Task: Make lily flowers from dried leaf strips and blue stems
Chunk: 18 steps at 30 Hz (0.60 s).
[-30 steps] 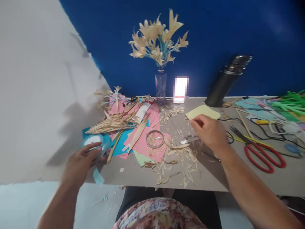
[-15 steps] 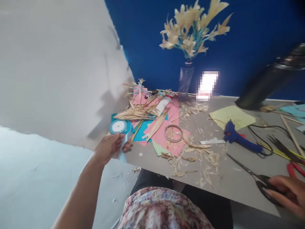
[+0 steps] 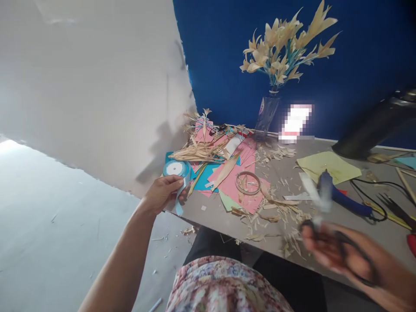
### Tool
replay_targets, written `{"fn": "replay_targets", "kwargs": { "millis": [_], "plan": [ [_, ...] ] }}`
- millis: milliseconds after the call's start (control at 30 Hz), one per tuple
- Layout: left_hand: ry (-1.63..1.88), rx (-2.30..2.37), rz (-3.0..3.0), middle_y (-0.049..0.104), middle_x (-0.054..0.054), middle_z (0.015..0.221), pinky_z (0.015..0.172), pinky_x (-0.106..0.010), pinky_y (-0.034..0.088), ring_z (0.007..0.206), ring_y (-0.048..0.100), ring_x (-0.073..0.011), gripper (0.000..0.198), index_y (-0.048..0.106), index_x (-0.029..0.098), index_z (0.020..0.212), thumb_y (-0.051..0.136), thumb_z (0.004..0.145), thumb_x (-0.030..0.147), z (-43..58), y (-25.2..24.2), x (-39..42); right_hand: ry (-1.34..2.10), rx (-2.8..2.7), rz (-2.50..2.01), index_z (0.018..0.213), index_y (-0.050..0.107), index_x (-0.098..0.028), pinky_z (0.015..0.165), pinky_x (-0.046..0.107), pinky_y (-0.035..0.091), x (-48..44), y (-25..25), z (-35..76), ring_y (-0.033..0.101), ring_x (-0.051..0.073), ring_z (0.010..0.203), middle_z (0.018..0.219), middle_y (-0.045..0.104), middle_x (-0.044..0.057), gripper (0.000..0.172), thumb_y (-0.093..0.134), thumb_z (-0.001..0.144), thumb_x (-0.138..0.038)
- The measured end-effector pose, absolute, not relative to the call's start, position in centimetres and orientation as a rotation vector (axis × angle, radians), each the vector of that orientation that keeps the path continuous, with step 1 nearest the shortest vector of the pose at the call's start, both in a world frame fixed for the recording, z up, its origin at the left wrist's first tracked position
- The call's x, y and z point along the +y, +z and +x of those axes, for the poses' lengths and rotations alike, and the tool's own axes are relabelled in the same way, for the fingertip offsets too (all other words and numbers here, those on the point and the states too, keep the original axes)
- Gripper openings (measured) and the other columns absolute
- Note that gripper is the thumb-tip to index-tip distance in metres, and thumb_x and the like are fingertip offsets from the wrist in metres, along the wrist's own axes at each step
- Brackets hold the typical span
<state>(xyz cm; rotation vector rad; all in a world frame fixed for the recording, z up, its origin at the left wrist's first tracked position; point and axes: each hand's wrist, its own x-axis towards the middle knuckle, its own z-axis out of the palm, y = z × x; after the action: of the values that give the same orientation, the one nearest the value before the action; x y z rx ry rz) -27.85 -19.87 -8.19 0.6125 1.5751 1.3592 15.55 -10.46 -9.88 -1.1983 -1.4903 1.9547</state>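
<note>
My left hand [image 3: 169,190] pinches the loose end of a light blue ribbon [image 3: 180,203] at the table's left front edge. The ribbon's spool [image 3: 175,167] lies just beyond my fingers. On the right, my right hand [image 3: 344,255] is closed around the black handles of a pair of scissors [image 3: 365,264], lifted above the table. Motion smears the blades, which point up and away from me. Behind them rests a blue glue gun [image 3: 351,203] with its nozzle over a yellow paper [image 3: 344,167].
Dried husks [image 3: 198,151] and pink paper [image 3: 250,160] cover the table's left part, with a hoop [image 3: 248,183] on top. At the back stand a vase [image 3: 268,115] of husk flowers [image 3: 286,47] and a dark bottle [image 3: 367,130]. Red-handled scissors [image 3: 411,245] lie far right.
My right hand has picked the black-handled scissors up off the table and moved left with them. My left hand keeps its hold on the ribbon. The view has shifted slightly.
</note>
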Motion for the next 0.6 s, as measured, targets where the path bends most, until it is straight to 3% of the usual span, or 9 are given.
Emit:
{"fn": "replay_targets", "kwargs": {
  "millis": [67, 133, 200, 467, 600],
  "plan": [
    [1.382, 1.549, 0.627, 0.066, -0.003, 0.059, 0.052, -0.025, 0.050, 0.051, 0.060, -0.0133, 0.041, 0.067, 0.013, 0.080, 0.090, 0.060, 0.039, -27.8, -8.2, -19.7, 2.177, -1.509, -1.068, 0.087, 0.071, -0.020, 0.053, 0.030, 0.038, -11.7, -9.4, 9.4, 0.057, 0.018, 0.066, 0.084, 0.068, 0.014, 0.055, 0.077, 0.067, -0.071],
    [1.407, 1.519, 0.644, 0.066, -0.003, 0.059, 0.051, -0.025, 0.049, 0.052, 0.060, -0.0135, 0.038, 0.066, 0.013, 0.079, 0.090, 0.062, 0.038, -27.7, -8.2, -19.7, 2.443, -1.484, -0.935, 0.075, 0.065, -0.014, 0.047, 0.023, 0.024, -13.1, -9.1, 3.6, 0.040, 0.007, 0.051, 0.068, 0.062, 0.007, 0.062, 0.074, 0.067, -0.075],
    [1.434, 1.488, 0.658, 0.065, -0.002, 0.060, 0.051, -0.025, 0.049, 0.051, 0.059, -0.0132, 0.036, 0.065, 0.014, 0.078, 0.089, 0.063, 0.038, -27.6, -8.0, -19.8, 2.568, -1.429, -0.850, 0.074, 0.062, -0.013, 0.045, 0.021, 0.018, -14.1, -9.2, -1.0, 0.033, 0.003, 0.047, 0.063, 0.059, 0.002, 0.064, 0.074, 0.068, -0.075],
    [1.489, 1.447, 0.616, 0.063, 0.001, 0.060, 0.050, -0.020, 0.046, 0.053, 0.058, -0.0112, 0.037, 0.060, 0.016, 0.082, 0.087, 0.066, 0.035, -28.7, -7.5, -19.8, 2.771, -1.172, -0.822, 0.077, 0.063, -0.012, 0.042, 0.017, 0.020, -13.9, -11.0, -9.3, 0.031, 0.002, 0.044, 0.062, 0.058, -0.001, 0.065, 0.076, 0.065, -0.074],
    [1.508, 1.438, 0.624, 0.061, 0.005, 0.062, 0.048, -0.019, 0.043, 0.052, 0.056, -0.0101, 0.045, 0.060, 0.019, 0.105, 0.084, 0.069, 0.033, -29.5, -7.5, -19.4, 2.763, -1.103, -0.773, 0.076, 0.063, -0.012, 0.041, 0.016, 0.019, -13.5, -10.9, -11.0, 0.031, 0.001, 0.043, 0.061, 0.058, -0.002, 0.063, 0.079, 0.064, -0.072]
  ]
}}
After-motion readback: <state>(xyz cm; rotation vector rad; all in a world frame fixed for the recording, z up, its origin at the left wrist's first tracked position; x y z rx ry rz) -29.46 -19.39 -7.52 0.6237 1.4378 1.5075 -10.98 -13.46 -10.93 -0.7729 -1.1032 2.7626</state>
